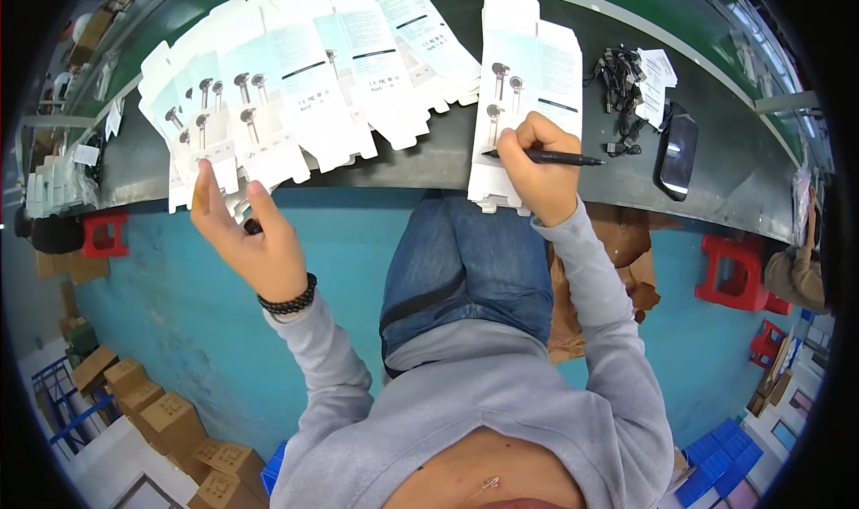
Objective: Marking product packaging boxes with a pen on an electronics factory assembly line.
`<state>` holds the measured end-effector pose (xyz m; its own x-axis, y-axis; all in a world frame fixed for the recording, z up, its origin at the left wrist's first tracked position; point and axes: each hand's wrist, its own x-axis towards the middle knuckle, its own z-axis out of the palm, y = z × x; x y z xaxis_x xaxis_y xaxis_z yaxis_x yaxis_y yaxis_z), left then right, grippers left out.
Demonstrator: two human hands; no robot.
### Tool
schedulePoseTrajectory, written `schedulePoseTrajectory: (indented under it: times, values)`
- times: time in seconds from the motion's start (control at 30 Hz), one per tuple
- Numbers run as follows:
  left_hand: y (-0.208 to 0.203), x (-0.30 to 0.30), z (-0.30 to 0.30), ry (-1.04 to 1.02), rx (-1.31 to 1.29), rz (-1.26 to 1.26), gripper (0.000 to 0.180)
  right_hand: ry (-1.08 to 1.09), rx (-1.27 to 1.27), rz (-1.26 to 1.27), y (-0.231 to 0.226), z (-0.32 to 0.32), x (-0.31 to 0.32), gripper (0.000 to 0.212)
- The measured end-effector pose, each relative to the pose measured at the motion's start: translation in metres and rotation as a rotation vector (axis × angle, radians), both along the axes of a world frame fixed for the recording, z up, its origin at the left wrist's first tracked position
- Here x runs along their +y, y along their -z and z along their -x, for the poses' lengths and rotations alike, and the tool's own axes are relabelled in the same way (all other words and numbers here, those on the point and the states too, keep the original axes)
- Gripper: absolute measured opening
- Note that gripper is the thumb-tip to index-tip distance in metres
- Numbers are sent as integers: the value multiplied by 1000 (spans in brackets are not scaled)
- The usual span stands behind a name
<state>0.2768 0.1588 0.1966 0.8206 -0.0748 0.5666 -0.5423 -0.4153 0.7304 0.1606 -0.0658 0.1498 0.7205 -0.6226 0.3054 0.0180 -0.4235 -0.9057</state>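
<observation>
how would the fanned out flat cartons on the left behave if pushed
The flat cartons would probably slide over one another, since they overlap in a fan. Each looks like thin card, so likely light and bendable. Lying flat, they seem unlikely to roll or tip.

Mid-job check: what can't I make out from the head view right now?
All in the head view:
- Pen: part of its barrel, behind the fingers of the right hand.
- Fanned cartons: lower layers, covered by those on top.
- Dark object: its kind, mostly hidden by the left hand.
- Black cables: single runs, lost in their own tangle.
- Cardboard boxes: lowest one, cut off by the bottom edge.
</observation>
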Motion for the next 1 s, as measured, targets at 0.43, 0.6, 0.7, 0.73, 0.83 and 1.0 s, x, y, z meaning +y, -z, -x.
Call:
schedulePoseTrajectory:
  times: [0.43, 0.6, 0.7, 0.73, 0.83, 1.0]
  values:
    - [35, -70, 60, 767, 817, 122, 32, 15, -16, 92, 3, -1, -2, 25]
    - [31, -71, 69, 835, 915, 347, 42, 9, -164, -316, -3, 7, -8, 25]
    - [28, -78, 76, 830, 1072, 494, 53, -91, -365, -715, -12, 14, -10, 29]
    - [27, -80, 77, 833, 1180, 566, 56, -93, -367, -713, -13, 14, -9, 29]
    - [22, -74, 73, 804, 1134, 618, 60, -158, -339, -633, -18, 16, -7, 29]
    - [7, -45, 36, 665, 741, 585, 68, 16, -486, -473, -30, 22, -17, 27]
